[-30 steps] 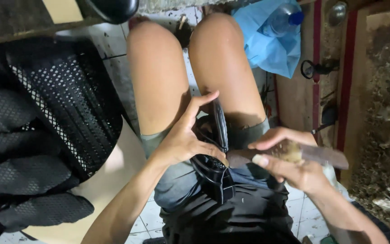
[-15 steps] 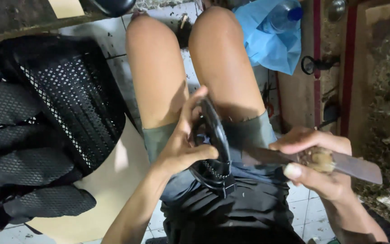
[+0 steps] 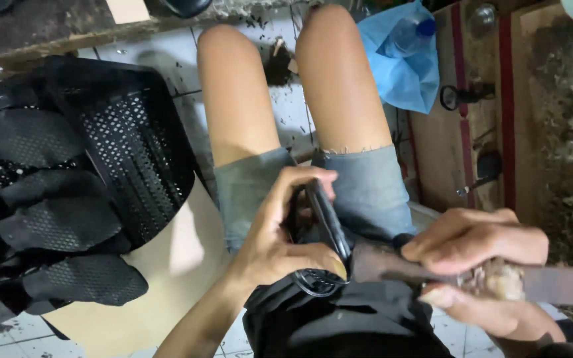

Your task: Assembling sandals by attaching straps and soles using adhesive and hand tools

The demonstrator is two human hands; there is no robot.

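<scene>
The left hand (image 3: 280, 242) is curled around a thin black curved piece (image 3: 326, 222), thumb and fingers pinching it against the lap, over grey denim shorts (image 3: 366, 192). The right hand (image 3: 479, 265) is closed on a flat dark blade-like tool (image 3: 552, 284), its grip wrapped in pale frayed material; the blade's near end meets the black piece just beside the left thumb. Judging by this, the step in hand is trimming or scraping the black piece, and the next stroke would call for a firm pinch from the left hand with the thumb kept off the blade's path.

Further out, a stack of black perforated plastic pieces (image 3: 67, 199) stands to the person's left on a pale board (image 3: 187, 252). A blue plastic bag (image 3: 399, 66) holding a bottle lies beyond the right knee on the tiled floor (image 3: 293, 113), beside wooden planks (image 3: 459, 132).

The lower end of the black piece is hidden by the left hand and dark cloth, the blade's edge is blurred, and what the black piece is cannot be made out.
</scene>
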